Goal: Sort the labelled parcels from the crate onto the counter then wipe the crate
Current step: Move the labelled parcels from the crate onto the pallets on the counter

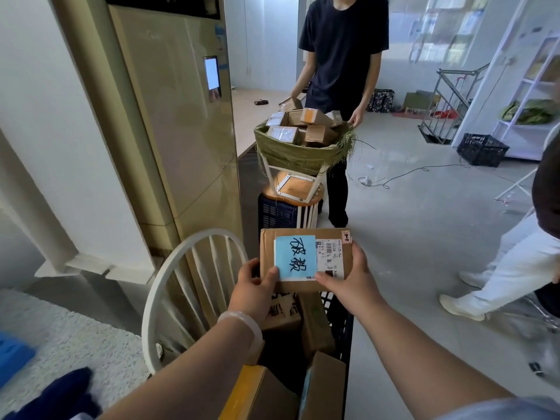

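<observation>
Black crate (341,328), low in view, holds cardboard boxes (315,325). One brown parcel (298,285) is held flat above it. Left grip (257,286) grasps its left edge, right grip (348,280) its right. Blue handwritten label (295,257) faces up.

Two hands (254,286) (348,277), one held parcel (295,257), three crates (339,322) (277,212) (481,148), one chair (209,234).

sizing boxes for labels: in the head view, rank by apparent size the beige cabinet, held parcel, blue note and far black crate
1. beige cabinet
2. held parcel
3. blue note and far black crate look about alike; the crate is farther away, so unranked
</observation>
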`<state>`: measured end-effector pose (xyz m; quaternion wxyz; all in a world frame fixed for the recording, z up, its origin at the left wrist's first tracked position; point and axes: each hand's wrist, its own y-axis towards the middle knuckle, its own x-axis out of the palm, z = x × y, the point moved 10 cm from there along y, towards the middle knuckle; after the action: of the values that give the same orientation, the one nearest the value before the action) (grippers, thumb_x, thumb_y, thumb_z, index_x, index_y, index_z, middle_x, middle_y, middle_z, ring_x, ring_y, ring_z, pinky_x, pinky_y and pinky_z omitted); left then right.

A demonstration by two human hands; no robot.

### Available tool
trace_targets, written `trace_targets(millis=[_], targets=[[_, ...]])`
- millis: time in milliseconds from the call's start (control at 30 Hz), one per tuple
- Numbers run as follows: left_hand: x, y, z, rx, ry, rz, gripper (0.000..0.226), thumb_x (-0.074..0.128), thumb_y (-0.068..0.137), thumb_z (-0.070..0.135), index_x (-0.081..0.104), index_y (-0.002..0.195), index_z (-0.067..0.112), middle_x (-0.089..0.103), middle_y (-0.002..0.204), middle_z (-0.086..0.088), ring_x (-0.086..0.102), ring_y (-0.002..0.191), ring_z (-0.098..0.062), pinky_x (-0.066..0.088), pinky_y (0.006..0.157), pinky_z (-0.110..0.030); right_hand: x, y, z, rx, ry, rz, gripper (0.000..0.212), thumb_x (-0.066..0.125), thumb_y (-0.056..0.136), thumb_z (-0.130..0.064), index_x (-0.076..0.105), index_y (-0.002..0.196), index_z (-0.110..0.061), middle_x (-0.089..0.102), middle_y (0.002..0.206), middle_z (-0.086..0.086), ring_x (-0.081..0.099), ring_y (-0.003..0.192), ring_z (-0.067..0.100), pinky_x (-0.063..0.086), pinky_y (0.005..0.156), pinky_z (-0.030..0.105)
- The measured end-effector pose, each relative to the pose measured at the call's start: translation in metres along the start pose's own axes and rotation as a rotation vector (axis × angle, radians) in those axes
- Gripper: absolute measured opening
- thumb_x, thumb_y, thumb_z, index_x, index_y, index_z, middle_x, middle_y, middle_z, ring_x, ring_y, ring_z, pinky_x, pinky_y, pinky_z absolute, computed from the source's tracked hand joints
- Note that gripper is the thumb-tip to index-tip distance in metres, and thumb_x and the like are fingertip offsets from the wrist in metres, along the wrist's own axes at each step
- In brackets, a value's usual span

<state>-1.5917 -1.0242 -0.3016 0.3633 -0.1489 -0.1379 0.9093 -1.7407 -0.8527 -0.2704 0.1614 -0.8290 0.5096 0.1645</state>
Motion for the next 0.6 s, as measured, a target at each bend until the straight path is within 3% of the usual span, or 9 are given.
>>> trace_targets(millis=[100,233,333,400,500,600], targets=[[0.006,0.003,0.004,0.060,0.168,-0.088,0.066,0.053,0.097,0.045,0.015,0.151,0.044,0.061,0.106,0.007,0.067,0.088,-0.015,0.057,0.072,-0.033,-0.004,0.004,0.000,-0.017,-0.005,-0.003,0.098,0.083,0.077,-0.021,0.020,0.150,-0.034,0.050,0.137,-0.001,0.049,0.116,0.011,0.053,0.086,0.029],[0.007,0.003,0.013,0.090,0.077,-0.081,0.062,0.062,0.094,0.035,0.028,0.146,0.030,0.061,0.102,0.011,0.066,0.086,-0.010,0.055,0.063,-0.026,-0.003,0.006,-0.001,-0.048,-0.054,0.016,0.100,0.086,0.073,-0.024,0.022,0.149,-0.035,0.049,0.134,-0.002,0.049,0.121,0.015,0.056,0.087,0.034],[0.004,0.003,0.018,0.105,0.065,-0.029,0.066,0.070,0.087,0.039,0.033,0.139,0.024,0.060,0.117,0.003,0.065,0.094,-0.014,0.060,0.073,-0.034,-0.004,0.006,-0.005,-0.088,-0.075,0.038,0.097,0.086,0.073,-0.024,0.025,0.148,-0.035,0.049,0.132,-0.002,0.049,0.119,0.014,0.058,0.085,0.034],[-0.001,0.004,0.021,0.114,0.051,-0.003,0.068,0.074,0.083,0.038,0.030,0.135,0.027,0.059,0.114,0.005,0.066,0.092,-0.014,0.061,0.073,-0.034,-0.004,0.006,-0.007,-0.109,-0.075,0.039,0.096,0.086,0.073,-0.025,0.026,0.147,-0.036,0.049,0.131,-0.003,0.050,0.120,0.014,0.059,0.086,0.036],[-0.004,0.006,0.032,0.172,0.078,-0.007,0.092,0.079,0.080,0.031,0.014,0.146,0.039,0.055,0.115,0.007,0.067,0.092,-0.014,0.060,0.067,-0.030,-0.006,0.004,-0.013,-0.147,-0.088,0.031,0.098,0.087,0.072,-0.024,0.026,0.148,-0.038,0.049,0.129,-0.006,0.050,0.119,0.013,0.058,0.086,0.034],[-0.002,0.008,0.035,0.196,0.095,-0.031,0.098,0.082,0.077,0.027,0.015,0.144,0.051,0.052,0.126,0.003,0.066,0.098,-0.017,0.059,0.061,-0.028,-0.008,0.006,-0.015,-0.165,-0.088,0.022,0.097,0.085,0.074,-0.022,0.026,0.149,-0.037,0.048,0.125,-0.008,0.050,0.116,0.010,0.056,0.076,0.021]])
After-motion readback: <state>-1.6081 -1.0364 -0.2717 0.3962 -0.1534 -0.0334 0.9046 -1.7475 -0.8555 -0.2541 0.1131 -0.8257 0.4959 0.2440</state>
